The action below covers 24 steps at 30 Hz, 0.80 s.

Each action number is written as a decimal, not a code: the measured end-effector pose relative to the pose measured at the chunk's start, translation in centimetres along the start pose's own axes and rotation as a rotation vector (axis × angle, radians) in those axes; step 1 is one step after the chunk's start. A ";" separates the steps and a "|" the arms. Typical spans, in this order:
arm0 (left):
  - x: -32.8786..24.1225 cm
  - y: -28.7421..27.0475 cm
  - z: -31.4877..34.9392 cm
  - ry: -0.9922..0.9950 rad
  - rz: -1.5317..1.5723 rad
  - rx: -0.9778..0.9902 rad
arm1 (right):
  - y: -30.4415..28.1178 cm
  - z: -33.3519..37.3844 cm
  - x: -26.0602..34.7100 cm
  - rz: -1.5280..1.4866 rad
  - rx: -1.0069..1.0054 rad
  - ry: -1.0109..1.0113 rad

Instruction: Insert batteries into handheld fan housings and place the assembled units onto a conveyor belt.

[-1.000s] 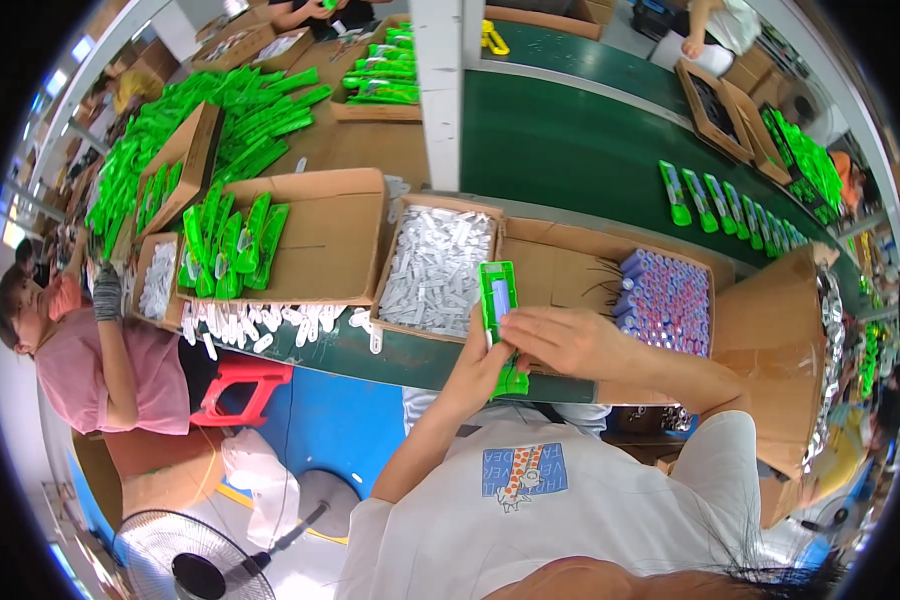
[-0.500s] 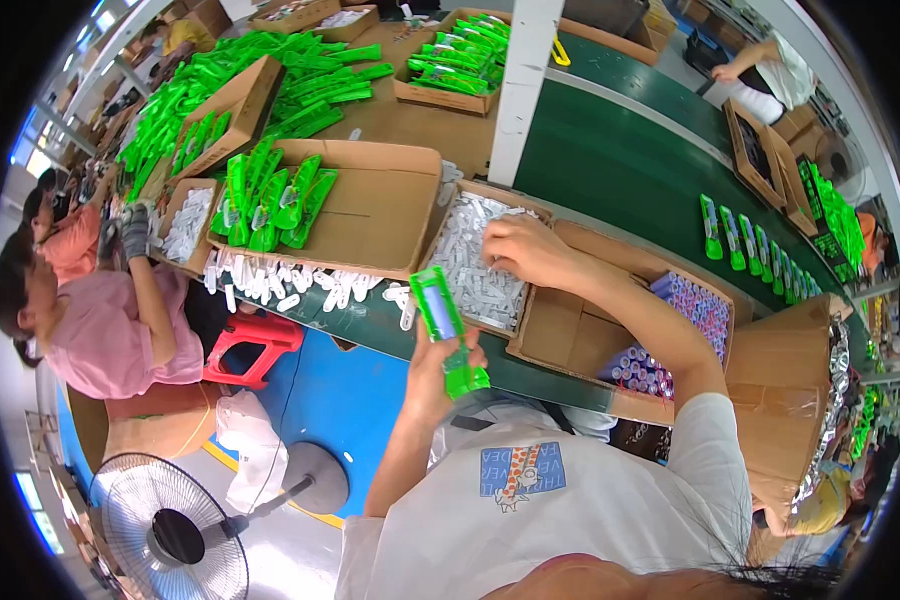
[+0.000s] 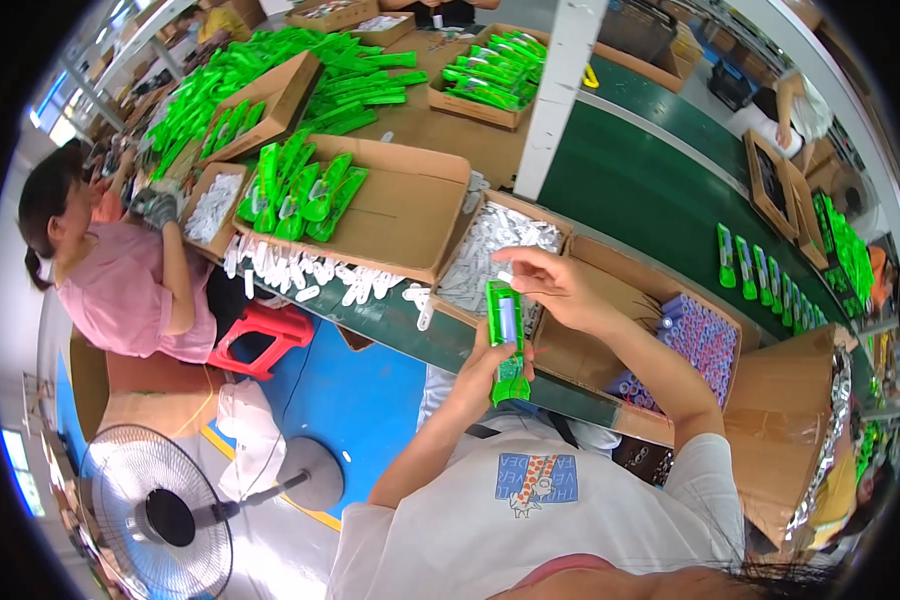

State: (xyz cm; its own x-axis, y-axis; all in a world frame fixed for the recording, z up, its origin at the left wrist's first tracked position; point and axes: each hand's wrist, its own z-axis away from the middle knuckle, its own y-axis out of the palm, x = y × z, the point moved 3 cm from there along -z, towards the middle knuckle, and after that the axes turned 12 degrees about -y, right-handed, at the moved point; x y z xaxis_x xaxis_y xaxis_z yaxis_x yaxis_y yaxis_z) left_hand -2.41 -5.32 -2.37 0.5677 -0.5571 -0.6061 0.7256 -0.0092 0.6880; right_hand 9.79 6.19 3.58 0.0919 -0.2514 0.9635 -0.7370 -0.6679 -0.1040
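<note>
My left hand point(image 3: 485, 375) is closed around a green plastic housing point(image 3: 494, 312), held upright in front of my chest. Inside the housing lie a bluish-purple cylindrical battery point(image 3: 509, 322) and, lower down, what looks like a green circuit board. At the housing's top end, my right hand point(image 3: 562, 292) pinches a small white plastic piece point(image 3: 505, 277) between thumb and finger. Just beyond both hands is a cardboard box of loose white plastic pieces point(image 3: 500, 232). To its right, a longer cardboard box point(image 3: 592, 345) holds many upright bluish-purple batteries point(image 3: 702, 342).
A shallow carton point(image 3: 410, 205) holds green housings at left, with white pieces point(image 3: 345, 283) strewn along the bench edge. A white post point(image 3: 560, 105) rises behind. Green housings point(image 3: 760, 275) line the green belt. A person in pink point(image 3: 130, 290) sits left; a fan point(image 3: 170, 515) stands below.
My right hand has come out of the white-piece box toward the housing with a small white piece. My left hand has shifted the housing right, more upright. The view has turned slightly.
</note>
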 end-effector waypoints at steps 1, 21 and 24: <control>0.0 0.0 -0.2 0.014 -0.041 -0.010 | 0.5 -0.4 -0.3 0.037 -0.042 -0.141; -0.4 1.6 -0.2 -0.021 -0.172 -0.036 | -0.2 1.5 0.9 0.833 -0.239 -0.444; 0.1 1.2 -0.3 0.019 -0.216 -0.038 | 0.0 1.9 1.5 0.912 -0.229 -0.508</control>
State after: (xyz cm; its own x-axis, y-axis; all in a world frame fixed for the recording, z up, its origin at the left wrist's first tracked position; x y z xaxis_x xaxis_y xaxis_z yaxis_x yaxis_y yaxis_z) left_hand -1.43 -5.14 -1.71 0.4048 -0.5298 -0.7453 0.8450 -0.0948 0.5264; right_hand 11.21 4.49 4.55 -0.3287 -0.8871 0.3241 -0.7715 0.0542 -0.6339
